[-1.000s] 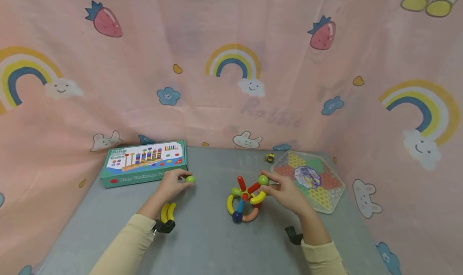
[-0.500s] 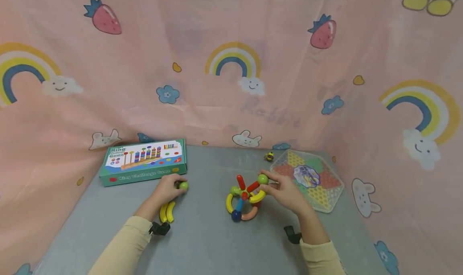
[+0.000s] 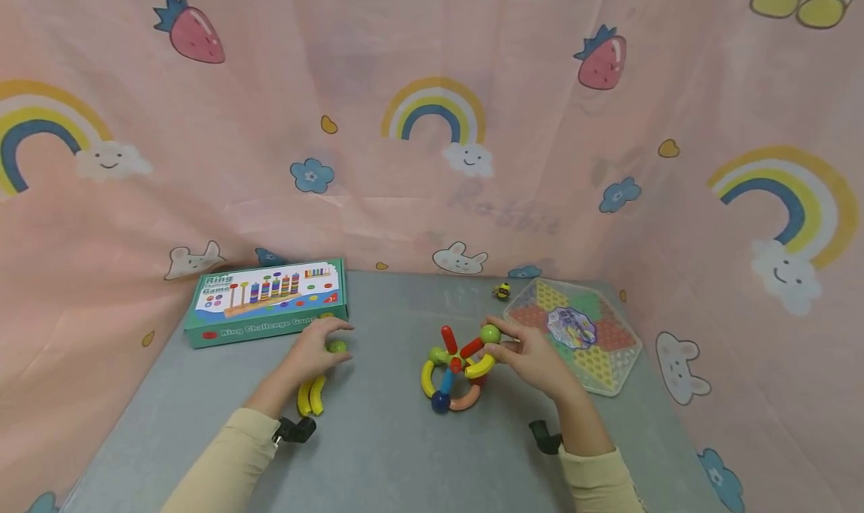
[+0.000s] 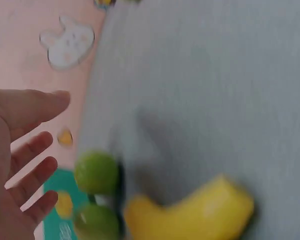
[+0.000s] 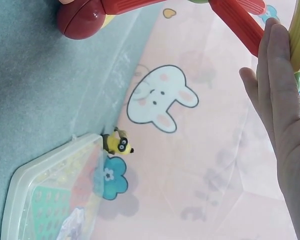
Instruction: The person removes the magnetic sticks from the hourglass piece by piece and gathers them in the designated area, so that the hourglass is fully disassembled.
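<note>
In the head view my left hand point(image 3: 313, 352) is spread beside a green ball point(image 3: 336, 346) at the left of the table. The left wrist view shows its fingers apart from two green balls point(image 4: 96, 171). Two yellow curved pieces point(image 3: 311, 396) lie just below that hand. At the centre stands a built shape of coloured rods, arcs and balls, with a dark blue ball point(image 3: 441, 402) at its base. My right hand point(image 3: 533, 355) pinches its upper right end, at a green ball point(image 3: 490, 334) above a yellow arc point(image 3: 480, 367). A dark red ball point(image 5: 81, 20) shows in the right wrist view.
A green game box point(image 3: 266, 303) lies at the back left. At the right is a hexagonal clear-lidded board point(image 3: 610, 363), with a small bee-coloured figure point(image 3: 502, 292) near its back corner. A pink printed cloth point(image 3: 378, 220) hangs behind the grey table point(image 3: 378, 453).
My left hand has moved left and nearer with the green ball, then spread its fingers and let it go on the table. The right hand and the built shape have stayed nearly still.
</note>
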`<state>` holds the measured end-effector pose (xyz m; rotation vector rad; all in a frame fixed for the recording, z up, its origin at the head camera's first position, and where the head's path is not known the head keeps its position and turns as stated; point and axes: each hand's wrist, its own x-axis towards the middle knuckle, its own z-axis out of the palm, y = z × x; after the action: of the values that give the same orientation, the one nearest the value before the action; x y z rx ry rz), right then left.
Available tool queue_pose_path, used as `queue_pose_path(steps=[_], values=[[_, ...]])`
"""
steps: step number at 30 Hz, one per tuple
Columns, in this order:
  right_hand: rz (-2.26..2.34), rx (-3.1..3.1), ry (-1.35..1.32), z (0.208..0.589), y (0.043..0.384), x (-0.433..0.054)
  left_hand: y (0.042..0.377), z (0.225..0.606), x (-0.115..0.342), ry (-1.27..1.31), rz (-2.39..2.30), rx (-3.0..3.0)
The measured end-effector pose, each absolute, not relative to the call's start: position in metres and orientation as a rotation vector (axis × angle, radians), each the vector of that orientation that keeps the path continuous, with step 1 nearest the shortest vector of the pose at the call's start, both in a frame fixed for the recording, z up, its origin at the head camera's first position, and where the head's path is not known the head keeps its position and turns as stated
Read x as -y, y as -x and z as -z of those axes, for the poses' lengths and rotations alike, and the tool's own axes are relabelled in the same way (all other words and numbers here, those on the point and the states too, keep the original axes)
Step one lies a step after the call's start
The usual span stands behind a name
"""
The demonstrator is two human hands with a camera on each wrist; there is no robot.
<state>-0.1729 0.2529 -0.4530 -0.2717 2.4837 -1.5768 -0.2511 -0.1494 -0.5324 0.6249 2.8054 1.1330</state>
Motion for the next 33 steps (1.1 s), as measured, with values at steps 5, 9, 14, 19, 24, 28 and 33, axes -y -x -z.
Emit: queue_pose_path(steps=[5,9,14,19,24,28,33], values=[[1.593,-2.472,0.237,0.452,0.174,-0.251,0.236,0.522,0.117,-0.713,-1.17,-2.789],[1.605,-2.48,0.222,0.452,0.174,-0.251,0.222,0.522,0.084,-0.798,-1.166,-2.69],[1.599,-2.512,0.244,0.452,0.174,-0.25,0.2,0.531,0.045,-0.687,-1.109,-2.562],[1.604,-2.528,0.28,0.453,0.174,-0.248,0.179,0.546,0.012,-0.426,-1.048,-2.58],[1.648,-2.528,0.32,0.456,0.176,-0.252,0.175,0.557,-0.01,-0.333,-1.002,-2.753],[1.675,-2.501,0.322,0.456,0.174,-0.256,0.18,0.562,-0.015,-0.38,-0.961,-2.838],[1.594,-2.531,0.29,0.458,0.171,-0.254,0.188,0.566,-0.007,-0.427,-1.1,-2.792]])
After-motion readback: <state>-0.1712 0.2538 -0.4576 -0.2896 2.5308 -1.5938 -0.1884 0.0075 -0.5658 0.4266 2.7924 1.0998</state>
